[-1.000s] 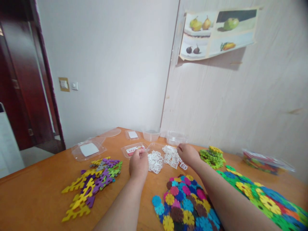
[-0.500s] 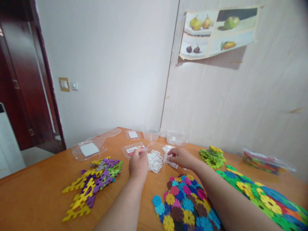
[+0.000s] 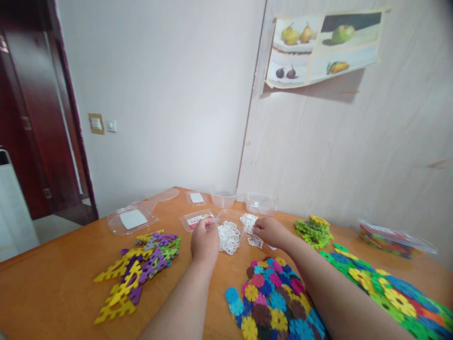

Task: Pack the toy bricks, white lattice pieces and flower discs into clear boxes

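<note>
A clear plastic box [image 3: 226, 215] holds several white lattice pieces [image 3: 229, 237]. At its left side, my left hand [image 3: 205, 240] is closed, with thumb and forefinger on the box's edge. To the right of the box lie more loose white lattice pieces [image 3: 249, 222] on the table. My right hand [image 3: 272, 232] is over them, fingers curled downward and pressed together; whether a piece is between the fingertips is hidden. Nearer to me, under my right forearm, spreads a heap of colourful notched discs [image 3: 269, 297].
Purple, yellow and green interlocking pieces [image 3: 141, 264] lie at left. Clear lids [image 3: 132, 219] and tubs [image 3: 223, 198] stand along the back. A green pile [image 3: 313, 231], larger coloured discs [image 3: 392, 293] and a filled box [image 3: 396, 238] are at right, near the wall.
My right hand has moved slightly right, away from the box's edge, and its fingers have curled closer together over the loose white pieces. My left hand stays at the box.
</note>
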